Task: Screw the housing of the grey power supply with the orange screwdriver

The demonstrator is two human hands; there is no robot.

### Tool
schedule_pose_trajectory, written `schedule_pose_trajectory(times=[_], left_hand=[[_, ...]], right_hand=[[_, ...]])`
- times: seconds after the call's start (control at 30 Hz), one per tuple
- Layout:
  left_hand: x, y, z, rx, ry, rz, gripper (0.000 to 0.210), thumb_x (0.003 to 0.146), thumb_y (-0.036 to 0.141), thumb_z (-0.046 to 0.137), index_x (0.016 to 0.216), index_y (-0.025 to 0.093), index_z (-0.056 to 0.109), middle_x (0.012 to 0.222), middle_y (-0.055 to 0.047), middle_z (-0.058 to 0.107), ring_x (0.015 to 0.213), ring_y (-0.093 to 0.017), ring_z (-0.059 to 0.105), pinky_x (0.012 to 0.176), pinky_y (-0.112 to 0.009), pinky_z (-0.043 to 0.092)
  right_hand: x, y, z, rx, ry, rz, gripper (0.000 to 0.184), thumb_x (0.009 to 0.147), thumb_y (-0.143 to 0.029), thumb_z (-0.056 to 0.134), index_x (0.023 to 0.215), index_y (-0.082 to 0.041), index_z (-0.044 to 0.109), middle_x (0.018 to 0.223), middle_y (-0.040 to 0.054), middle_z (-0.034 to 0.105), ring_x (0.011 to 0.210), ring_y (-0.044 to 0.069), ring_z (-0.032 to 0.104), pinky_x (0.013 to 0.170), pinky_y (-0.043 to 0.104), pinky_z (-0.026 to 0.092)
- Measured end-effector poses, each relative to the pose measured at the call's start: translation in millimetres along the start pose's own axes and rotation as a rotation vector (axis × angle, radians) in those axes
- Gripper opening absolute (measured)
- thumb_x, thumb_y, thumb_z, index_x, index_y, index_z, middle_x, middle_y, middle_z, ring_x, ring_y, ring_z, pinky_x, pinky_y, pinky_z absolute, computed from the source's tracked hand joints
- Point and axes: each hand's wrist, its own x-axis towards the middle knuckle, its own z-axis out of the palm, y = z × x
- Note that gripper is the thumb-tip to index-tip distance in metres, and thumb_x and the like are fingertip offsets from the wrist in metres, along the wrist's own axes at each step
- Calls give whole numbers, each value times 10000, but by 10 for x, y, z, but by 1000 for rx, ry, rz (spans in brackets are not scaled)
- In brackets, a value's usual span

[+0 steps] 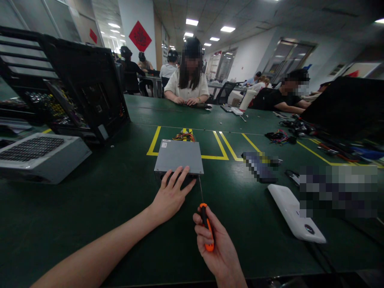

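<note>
A grey metal computer power supply [179, 154] lies on the green table in front of me, its bundle of coloured cables [184, 137] at the far side. My left hand [169, 198] rests on its near edge with spread fingers, the fingertips on the top face and the thumb by the near right corner. My right hand [222, 244] is wrapped round the orange and black handle of a screwdriver [209, 230]. The screwdriver's thin shaft points away from me, its tip at the near right corner of the power supply. Whether the tip sits in a screw is too small to tell.
An open black computer case [87, 92] and another power supply [63, 156] stand at the left. Yellow tape [210, 157] marks the table [120, 240]. At the right lie a white power bank [295, 212], cables [280, 137] and tools. A person [189, 80] sits opposite.
</note>
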Motion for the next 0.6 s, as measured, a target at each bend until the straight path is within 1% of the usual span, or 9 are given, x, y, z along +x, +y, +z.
schedule_pose_trajectory(times=[0.07,0.13,0.2,0.27,0.33,0.37,0.43,0.53,0.6], left_hand=[[-1,-2,2,-2,0,3,551,770,231,544,1297,304,401,1454,-111,216,1331,-292,177,1045,-479,138],[-1,-6,4,-7,-1,5,556,764,229,548,1296,300,403,1456,-113,209,1333,-295,171,1045,-480,135],[0,-8,6,-10,-1,5,561,760,224,550,1296,299,404,1457,-113,204,1334,-296,166,1046,-481,131],[4,-8,7,-10,3,3,558,759,221,551,1293,299,409,1455,-114,211,1332,-295,172,1046,-479,129],[8,-7,7,-9,9,6,552,758,225,554,1288,297,417,1450,-116,224,1327,-298,184,1047,-477,129],[10,-6,7,-9,11,7,549,757,228,558,1285,298,422,1448,-116,230,1325,-301,191,1046,-477,129],[10,-5,8,-11,15,7,553,751,233,569,1279,312,427,1446,-111,236,1321,-306,198,1044,-480,132],[8,-4,11,-15,21,3,553,752,230,574,1272,345,426,1443,-100,243,1318,-308,205,1034,-488,147],[9,-3,14,-17,23,2,538,766,228,559,1272,355,423,1440,-102,249,1316,-303,211,1029,-487,156]], right_hand=[[6,-1,-12,-26,-36,-19,369,927,-307,296,842,-86,580,598,-2,509,317,-21,246,282,80,197],[8,3,-24,-56,-48,-42,356,924,-275,296,879,-72,585,568,-11,497,310,-11,245,278,98,203],[3,9,-26,-85,-28,-74,297,907,-221,332,893,-65,584,564,-10,498,331,9,300,297,115,253],[-9,12,-15,-85,18,-91,230,885,-200,390,874,-71,579,598,5,520,390,30,388,343,128,331],[-21,7,2,-56,89,-80,172,870,-193,437,851,-82,568,656,29,548,473,46,470,409,132,401],[-26,2,9,-38,114,-68,150,866,-185,449,845,-89,561,684,39,558,496,45,485,426,125,411],[-27,-9,16,-19,121,-53,133,866,-182,454,835,-99,552,717,49,568,463,23,450,392,95,370],[-16,-17,5,-51,56,-89,165,860,-236,466,811,-109,558,703,47,570,386,7,347,315,94,270],[-9,-10,-8,-105,35,-119,165,836,-248,496,837,-103,575,681,47,569,403,29,383,324,117,294]])
